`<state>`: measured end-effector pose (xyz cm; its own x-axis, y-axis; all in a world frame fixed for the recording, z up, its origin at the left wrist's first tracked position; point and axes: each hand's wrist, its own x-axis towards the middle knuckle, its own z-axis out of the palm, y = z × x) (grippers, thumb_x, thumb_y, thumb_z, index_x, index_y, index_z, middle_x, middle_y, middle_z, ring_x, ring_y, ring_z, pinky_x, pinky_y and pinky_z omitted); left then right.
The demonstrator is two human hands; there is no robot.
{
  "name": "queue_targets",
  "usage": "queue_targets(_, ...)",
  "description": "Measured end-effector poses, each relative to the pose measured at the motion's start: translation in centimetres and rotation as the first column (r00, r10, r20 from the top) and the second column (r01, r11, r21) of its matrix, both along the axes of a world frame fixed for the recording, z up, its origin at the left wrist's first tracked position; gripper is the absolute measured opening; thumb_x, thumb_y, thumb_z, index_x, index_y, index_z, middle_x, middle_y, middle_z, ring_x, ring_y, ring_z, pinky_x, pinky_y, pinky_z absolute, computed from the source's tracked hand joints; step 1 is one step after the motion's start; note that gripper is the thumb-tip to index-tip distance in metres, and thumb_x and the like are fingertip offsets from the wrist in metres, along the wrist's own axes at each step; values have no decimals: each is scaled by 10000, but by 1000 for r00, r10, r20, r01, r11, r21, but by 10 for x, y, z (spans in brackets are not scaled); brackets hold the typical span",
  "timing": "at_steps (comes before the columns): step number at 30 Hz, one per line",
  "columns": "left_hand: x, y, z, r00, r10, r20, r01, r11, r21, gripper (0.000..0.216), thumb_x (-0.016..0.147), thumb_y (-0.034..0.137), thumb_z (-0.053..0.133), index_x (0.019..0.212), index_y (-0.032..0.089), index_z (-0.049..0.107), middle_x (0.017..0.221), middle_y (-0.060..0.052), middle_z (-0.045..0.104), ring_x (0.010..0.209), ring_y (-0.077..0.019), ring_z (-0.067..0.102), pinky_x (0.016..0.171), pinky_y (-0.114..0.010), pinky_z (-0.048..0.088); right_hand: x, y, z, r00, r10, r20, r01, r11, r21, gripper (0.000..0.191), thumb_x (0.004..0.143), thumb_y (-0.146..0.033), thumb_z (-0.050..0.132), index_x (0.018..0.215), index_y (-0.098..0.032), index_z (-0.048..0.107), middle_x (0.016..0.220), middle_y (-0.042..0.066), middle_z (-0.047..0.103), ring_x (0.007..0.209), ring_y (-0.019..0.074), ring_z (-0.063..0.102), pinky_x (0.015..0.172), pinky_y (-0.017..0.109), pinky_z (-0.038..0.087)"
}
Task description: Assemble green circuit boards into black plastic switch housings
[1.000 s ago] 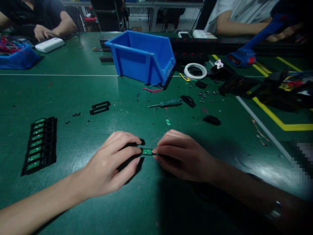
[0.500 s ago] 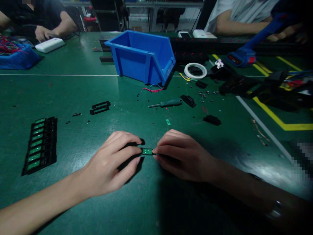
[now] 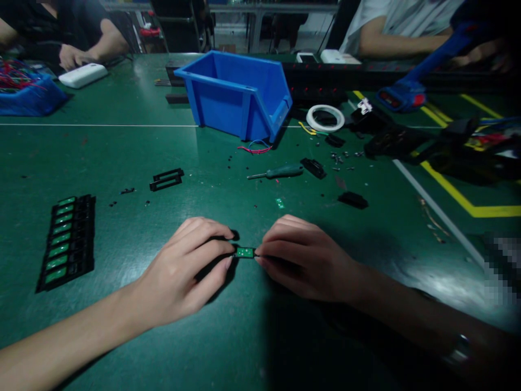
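Note:
Between my two hands, low over the green table, is a small green circuit board (image 3: pixel 245 252) in a narrow black frame. My left hand (image 3: pixel 185 271) pinches its left end between thumb and fingers. The fingertips of my right hand (image 3: pixel 303 258) are closed on the right end, and both ends are covered by my fingers. Just beyond lies a loose small green board (image 3: pixel 279 203). To the left, a row of black frames with green boards (image 3: pixel 67 243) rests side by side. Farther off are empty black frames (image 3: pixel 166 179) and a screwdriver (image 3: pixel 280 171).
A blue bin (image 3: pixel 232 98) stands at the back, beside a white tape roll (image 3: pixel 325 118). Loose screws (image 3: pixel 337 157) and black housings (image 3: pixel 353 200) lie to the right. A power drill (image 3: pixel 411 89) is at the far right. Co-workers' arms (image 3: pixel 108 43) show across the table.
My left fingers have shifted very slightly left at the board's end, showing a little more of it. Everything else stays where it was.

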<state>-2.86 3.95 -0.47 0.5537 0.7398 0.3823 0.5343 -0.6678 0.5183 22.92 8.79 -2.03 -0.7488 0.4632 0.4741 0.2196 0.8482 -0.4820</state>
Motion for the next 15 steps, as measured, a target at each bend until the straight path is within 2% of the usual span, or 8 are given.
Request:
queue_targets(8, 1, 0, 0, 1000, -10, -15, 9, 999, -31, 236, 904, 111, 650, 1138, 131, 626, 1075, -92, 669, 1028, -203, 602, 950, -408, 481, 0, 0, 4, 1000, -15, 18, 15, 1000, -16, 31, 905, -166, 661, 932, -164, 645, 864, 49, 679, 764, 165, 590, 722, 350, 445)
queue_targets(15, -3, -1, 2, 991, -100, -91, 115, 978, 175, 246, 864, 61, 675, 1105, 106, 661, 1100, -115, 705, 1020, -217, 633, 983, -442, 487, 1, 0, 2, 1000, -19, -2, 19, 1000, 9, 84, 888, -162, 682, 964, -164, 645, 879, 51, 685, 765, 167, 595, 726, 355, 453)
